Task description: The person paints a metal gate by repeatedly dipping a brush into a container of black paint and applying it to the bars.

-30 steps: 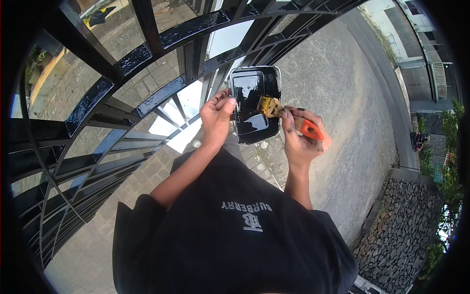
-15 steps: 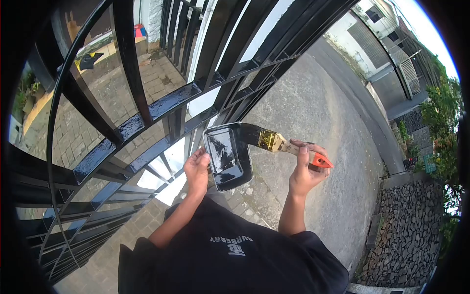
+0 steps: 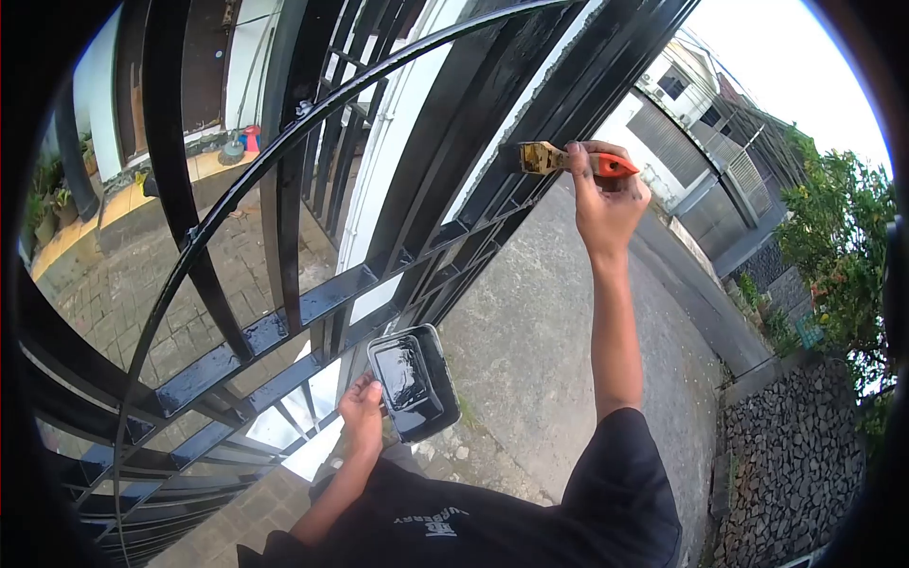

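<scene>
Head view, single frame logged from my remote station: right hand point(image 3: 604, 204) is raised high on an outstretched arm, fingers clenched around the orange handle of a paintbrush point(image 3: 566, 159). I read the brush as lying roughly level, its brass-coloured ferrule pointing left and its bristle end touching a slanted black bar of the metal gate point(image 3: 312, 293); the bristles themselves are hard to separate from the dark bar. Left hand point(image 3: 363, 414) sits low, close to the torso, grasping a small black paint tray point(image 3: 414, 381) by its near-left edge, thumb on the rim. I note the tray is tilted slightly and holds glossy black paint in its recessed well; it is just beside the lower horizontal rails of the gate, apart from them as far as I can tell. Gate rails near the tray look wet and shiny. Behind the bars I see a paved brick courtyard point(image 3: 123, 284) with potted plants at far left. To the right of the gate runs a grey concrete road point(image 3: 540, 350), bordered by a dark stone wall point(image 3: 791, 454), green shrubs and buildings with shutters further off.
</scene>
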The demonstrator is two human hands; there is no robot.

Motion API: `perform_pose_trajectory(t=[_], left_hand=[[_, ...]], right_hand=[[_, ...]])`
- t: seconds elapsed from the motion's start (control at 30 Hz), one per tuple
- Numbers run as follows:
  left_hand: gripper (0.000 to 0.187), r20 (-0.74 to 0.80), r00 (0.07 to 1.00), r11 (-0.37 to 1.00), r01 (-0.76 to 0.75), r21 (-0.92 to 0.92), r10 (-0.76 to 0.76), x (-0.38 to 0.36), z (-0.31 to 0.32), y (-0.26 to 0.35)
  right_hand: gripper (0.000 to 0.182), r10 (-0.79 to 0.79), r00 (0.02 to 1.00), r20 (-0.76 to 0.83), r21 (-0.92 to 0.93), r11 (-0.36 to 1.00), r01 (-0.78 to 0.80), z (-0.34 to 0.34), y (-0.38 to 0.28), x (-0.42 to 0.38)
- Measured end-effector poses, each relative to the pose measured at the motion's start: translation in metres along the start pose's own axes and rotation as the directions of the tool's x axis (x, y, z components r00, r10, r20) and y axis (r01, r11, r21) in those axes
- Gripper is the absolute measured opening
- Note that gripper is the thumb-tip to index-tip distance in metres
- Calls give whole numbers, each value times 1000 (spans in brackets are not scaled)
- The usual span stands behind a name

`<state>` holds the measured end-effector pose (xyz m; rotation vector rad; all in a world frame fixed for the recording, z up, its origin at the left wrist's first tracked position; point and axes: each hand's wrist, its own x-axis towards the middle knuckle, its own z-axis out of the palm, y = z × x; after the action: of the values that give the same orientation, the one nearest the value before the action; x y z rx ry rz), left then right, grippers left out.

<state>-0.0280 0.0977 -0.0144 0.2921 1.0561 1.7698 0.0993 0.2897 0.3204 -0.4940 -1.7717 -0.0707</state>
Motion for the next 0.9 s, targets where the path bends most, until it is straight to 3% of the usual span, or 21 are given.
perform_pose_trajectory(t=[0.07, 0.2, 0.43, 0.6, 0.77, 0.83, 0.9], left_hand=[[44, -24, 1000, 1000, -3, -6, 2, 1, -2, 1], [44, -29, 999, 1000, -27, 2, 27, 7, -8, -3], [44, 5, 999, 999, -33, 0, 33, 8, -9, -7], [44, 6, 1000, 1000, -18, -16, 18, 9, -8, -11], [44, -11, 999, 998, -42, -41, 41, 6, 0, -4], [44, -28, 1000, 1000, -14, -17, 14, 6, -1, -4], [44, -34, 999, 999, -35, -26, 34, 11, -4, -12]], right_hand=[[13, -57, 990, 128, -179, 981, 79, 11, 3, 0], [13, -112, 977, 180, -201, 968, 148, 24, 9, 0], [17, -106, 993, 48, -191, 975, 113, 7, 9, 44], [29, -27, 996, -81, -25, 999, 25, -19, 6, 110], [34, -97, 991, -88, -88, 992, 89, -31, 9, 149], [36, -168, 984, -53, -268, 952, 148, -33, 12, 158], [36, -174, 984, -37, -272, 949, 158, -33, 8, 158]])
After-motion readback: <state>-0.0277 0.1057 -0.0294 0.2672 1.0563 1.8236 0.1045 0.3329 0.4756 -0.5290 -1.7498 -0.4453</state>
